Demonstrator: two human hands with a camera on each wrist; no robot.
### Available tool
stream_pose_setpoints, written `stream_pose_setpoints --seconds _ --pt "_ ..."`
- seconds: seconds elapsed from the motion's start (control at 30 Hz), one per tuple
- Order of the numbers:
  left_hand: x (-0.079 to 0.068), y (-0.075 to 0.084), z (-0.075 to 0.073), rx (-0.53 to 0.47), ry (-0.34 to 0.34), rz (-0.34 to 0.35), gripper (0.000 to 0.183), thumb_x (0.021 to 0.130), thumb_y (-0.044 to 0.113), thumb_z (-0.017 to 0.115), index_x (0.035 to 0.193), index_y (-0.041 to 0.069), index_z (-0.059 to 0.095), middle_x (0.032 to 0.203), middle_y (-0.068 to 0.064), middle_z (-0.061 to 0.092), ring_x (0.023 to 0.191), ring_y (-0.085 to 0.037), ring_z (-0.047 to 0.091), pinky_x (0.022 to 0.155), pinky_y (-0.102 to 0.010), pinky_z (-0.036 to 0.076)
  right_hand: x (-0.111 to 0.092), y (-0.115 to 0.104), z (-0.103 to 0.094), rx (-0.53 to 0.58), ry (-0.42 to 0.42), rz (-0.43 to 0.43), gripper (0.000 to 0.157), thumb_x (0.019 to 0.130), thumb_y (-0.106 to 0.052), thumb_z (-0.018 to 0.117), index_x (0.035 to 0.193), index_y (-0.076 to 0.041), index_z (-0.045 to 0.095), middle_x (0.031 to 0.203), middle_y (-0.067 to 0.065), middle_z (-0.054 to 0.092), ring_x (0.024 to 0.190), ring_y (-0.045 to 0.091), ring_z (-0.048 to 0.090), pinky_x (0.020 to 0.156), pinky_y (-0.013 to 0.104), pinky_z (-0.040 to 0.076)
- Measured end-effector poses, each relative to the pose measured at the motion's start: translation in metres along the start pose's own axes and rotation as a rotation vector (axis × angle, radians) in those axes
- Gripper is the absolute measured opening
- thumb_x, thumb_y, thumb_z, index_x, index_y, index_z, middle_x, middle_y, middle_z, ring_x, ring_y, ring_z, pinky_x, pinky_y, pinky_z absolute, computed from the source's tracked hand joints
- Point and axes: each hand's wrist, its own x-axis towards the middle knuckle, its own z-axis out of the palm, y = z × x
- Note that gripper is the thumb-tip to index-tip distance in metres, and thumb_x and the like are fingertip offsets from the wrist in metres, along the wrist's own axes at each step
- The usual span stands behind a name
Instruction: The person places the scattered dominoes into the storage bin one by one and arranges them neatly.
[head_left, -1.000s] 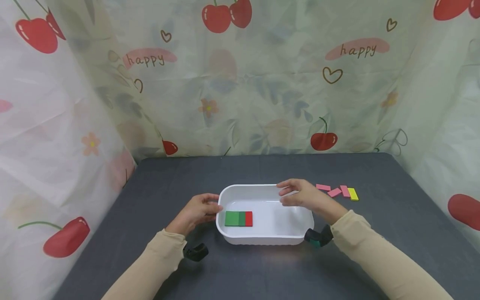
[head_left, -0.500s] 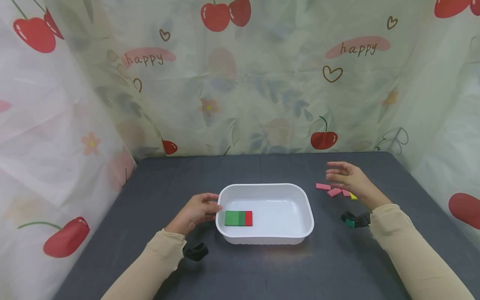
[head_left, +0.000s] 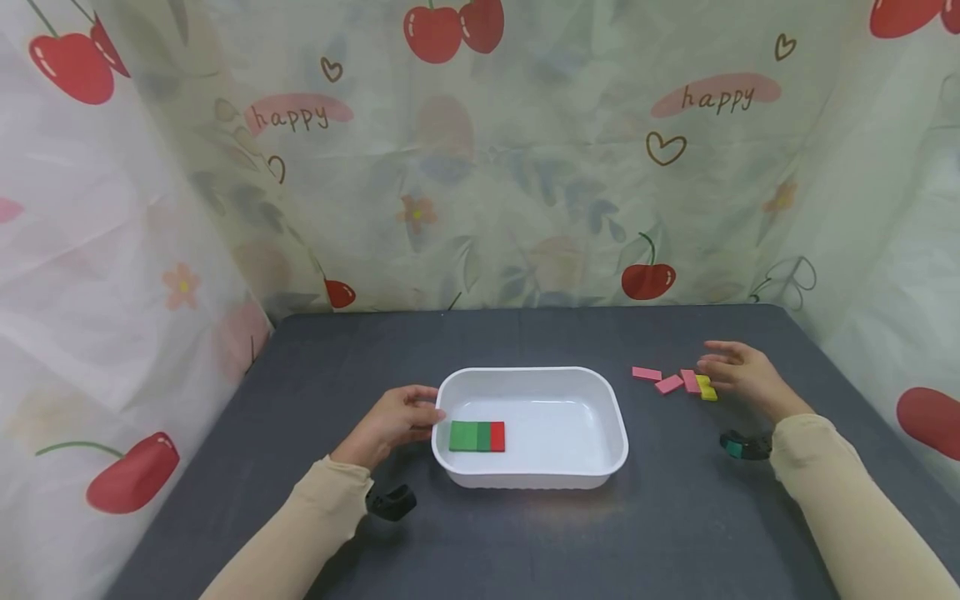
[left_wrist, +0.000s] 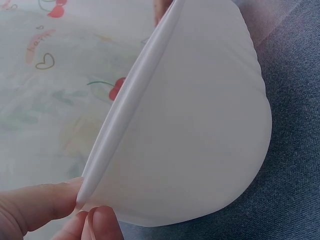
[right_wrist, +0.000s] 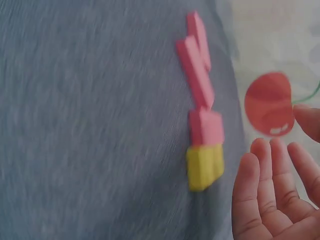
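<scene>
At the left end of a white plastic basin (head_left: 532, 480), my left hand (head_left: 393, 423) pinches the rim between thumb and fingers; the left wrist view shows this grip close up. Inside the basin, green blocks (head_left: 463, 437) and a red block (head_left: 497, 437) lie side by side near the left end. My right hand (head_left: 742, 379), its fingers loosely spread with nothing in them, hovers just right of a yellow block (head_left: 707, 392). Left of the yellow block lie three pink blocks (head_left: 669, 384). In the right wrist view the yellow block (right_wrist: 205, 167) touches a pink block (right_wrist: 206, 127).
A dark cloth covers the table (head_left: 525, 542). Behind and at both sides hangs a curtain (head_left: 495, 192) printed with cherries and the word "happy". A black band (head_left: 746, 446) is on my right wrist.
My right hand has moved from over the basin to the right, passing above the pink and yellow blocks to their right side. The left hand stays on the basin rim.
</scene>
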Motion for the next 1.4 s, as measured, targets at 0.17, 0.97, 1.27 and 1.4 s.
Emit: stream_pose_setpoints --seconds 0.17,0.97,1.27,1.4 --pt "0.004 -0.002 0.001 0.010 0.015 -0.013 0.039 0.086 0.004 0.071 0.124 0.002 0.060 0.110 -0.015 0.067 0.088 -0.019 0.066 0.081 -0.038 0.057 0.000 0.017 -0.010 0.018 -0.017 0.051 0.067 0.101 -0.027 0.051 0.147 0.012 0.020 0.119 0.011 0.063 0.087 -0.010 0.057 0.082 0.029 0.056" --pt "0.003 -0.002 0.001 0.028 0.026 -0.017 0.041 0.085 0.006 0.072 0.124 0.004 0.059 0.110 -0.014 0.069 0.088 -0.018 0.067 0.082 -0.039 0.057 0.006 0.021 -0.019 -0.191 -0.193 0.124 0.076 0.090 -0.019 0.068 0.141 0.018 0.025 0.135 0.041 0.037 0.103 0.016 0.057 0.086 0.032 0.055" --pt "0.002 -0.001 0.002 0.028 0.026 -0.009 0.041 0.086 0.006 0.071 0.125 0.003 0.059 0.110 -0.014 0.068 0.088 -0.018 0.066 0.082 -0.039 0.057 0.008 0.020 -0.017 -0.287 -0.224 0.116 0.073 0.089 -0.021 0.069 0.139 0.016 0.031 0.134 0.040 0.038 0.118 0.043 0.049 0.097 0.048 0.048" --pt "0.001 -0.002 0.002 0.022 0.022 -0.006 0.040 0.086 0.005 0.071 0.124 0.003 0.060 0.109 -0.014 0.068 0.088 -0.018 0.066 0.081 -0.038 0.057 0.009 0.021 -0.016 -0.325 -0.218 0.106 0.073 0.087 -0.021 0.070 0.138 0.016 0.033 0.133 0.040 0.040 0.118 0.047 0.047 0.097 0.053 0.045"
